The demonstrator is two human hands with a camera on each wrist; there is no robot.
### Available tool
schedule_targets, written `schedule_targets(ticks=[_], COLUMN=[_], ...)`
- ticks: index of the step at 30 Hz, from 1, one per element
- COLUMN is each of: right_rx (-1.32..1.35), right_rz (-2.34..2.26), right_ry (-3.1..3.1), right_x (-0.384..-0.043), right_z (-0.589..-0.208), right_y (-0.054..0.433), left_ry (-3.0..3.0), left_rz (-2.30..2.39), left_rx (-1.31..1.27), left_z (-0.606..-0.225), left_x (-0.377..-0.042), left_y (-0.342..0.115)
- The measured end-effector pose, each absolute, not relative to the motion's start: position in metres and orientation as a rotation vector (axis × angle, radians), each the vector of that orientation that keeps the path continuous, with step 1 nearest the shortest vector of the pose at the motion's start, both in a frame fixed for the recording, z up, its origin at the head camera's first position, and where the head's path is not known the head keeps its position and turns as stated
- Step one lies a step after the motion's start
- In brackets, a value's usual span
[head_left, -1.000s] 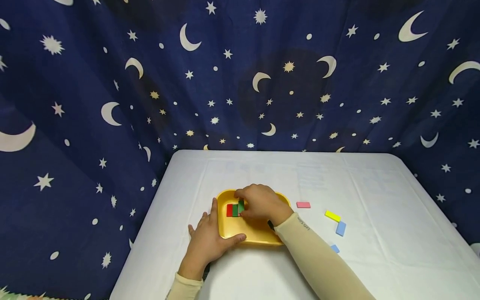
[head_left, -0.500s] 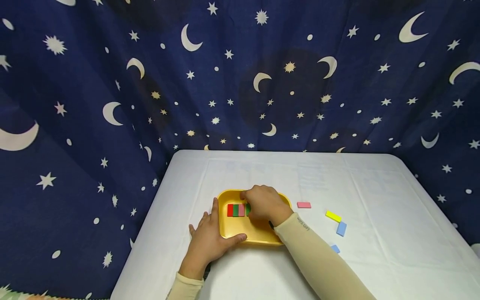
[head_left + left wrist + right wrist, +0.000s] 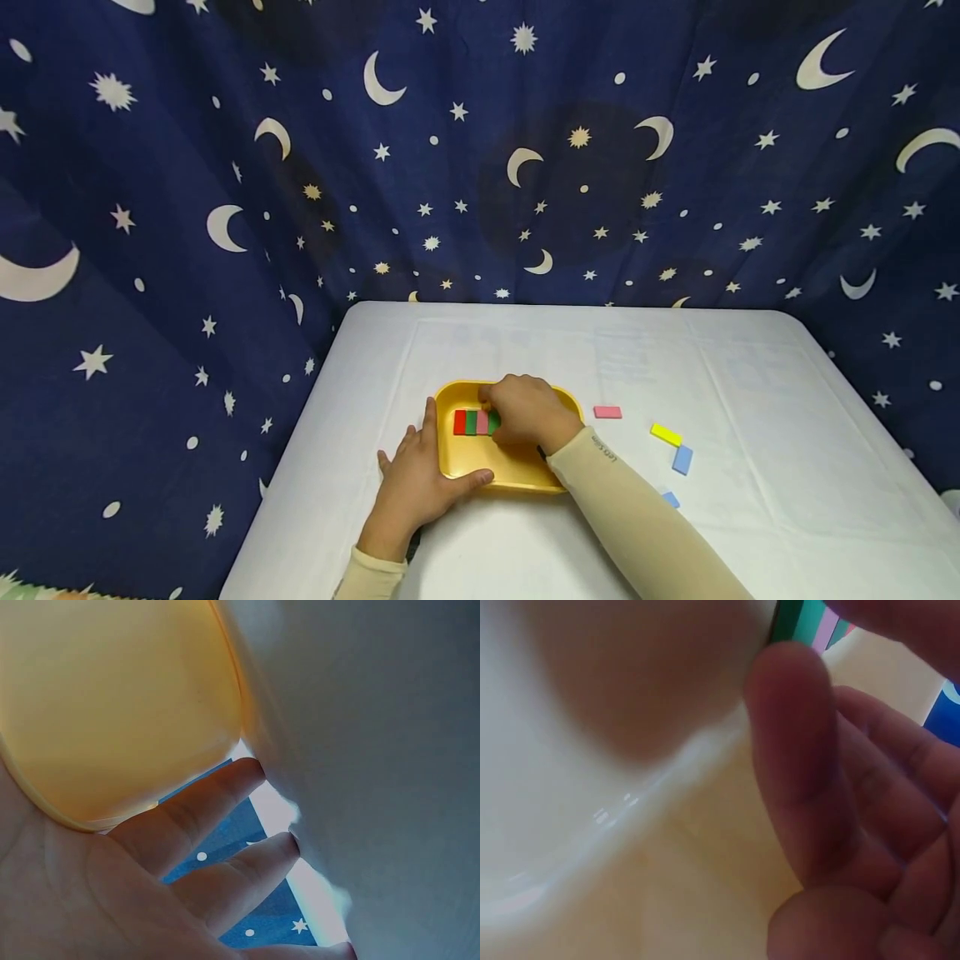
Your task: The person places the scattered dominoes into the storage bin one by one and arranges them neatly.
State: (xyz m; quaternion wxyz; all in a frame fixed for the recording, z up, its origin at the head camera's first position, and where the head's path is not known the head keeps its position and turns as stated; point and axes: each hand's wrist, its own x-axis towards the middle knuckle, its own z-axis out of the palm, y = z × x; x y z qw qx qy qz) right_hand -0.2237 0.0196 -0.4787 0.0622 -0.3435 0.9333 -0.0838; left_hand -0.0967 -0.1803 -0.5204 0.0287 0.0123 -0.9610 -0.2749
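A yellow tray (image 3: 517,477) lies on the white table. Inside it a red block (image 3: 459,422), a green block (image 3: 471,422) and a pink block (image 3: 482,422) form a row, side by side. My right hand (image 3: 528,410) reaches into the tray and pinches a second green block (image 3: 493,423) at the row's right end, partly hidden by the fingers. In the right wrist view, thumb and finger stand on either side of this green block (image 3: 804,626). My left hand (image 3: 416,483) rests against the tray's left side, fingers spread, with the thumb along the near rim.
Right of the tray lie a loose pink block (image 3: 607,412), a yellow block (image 3: 666,434) and a blue block (image 3: 682,460). Another blue block (image 3: 671,499) is partly hidden by the right sleeve. A dark blue curtain (image 3: 480,167) hangs behind the table.
The right hand's green block, first over the pink block, has moved right, then slightly left against the pink block, which is now uncovered. The left hand stays at the tray.
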Motion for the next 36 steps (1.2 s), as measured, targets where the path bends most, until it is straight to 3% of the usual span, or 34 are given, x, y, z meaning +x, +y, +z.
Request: schedule_targets(ticks=[24, 36], right_rx=[-0.989, -1.041], right_rz=[-0.300, -0.303], right_ry=[2.808, 2.829], right_x=[-0.215, -0.202], right_z=[-0.475, -0.455], right_y=[0.020, 0.029], left_ry=[-2.967, -2.976], left_rz=[-0.843, -0.846], left_rx=[0.051, 0.052], left_z=[-0.519, -0.519], left_x=[-0.094, -0.095], left_y=[-0.177, -0.177])
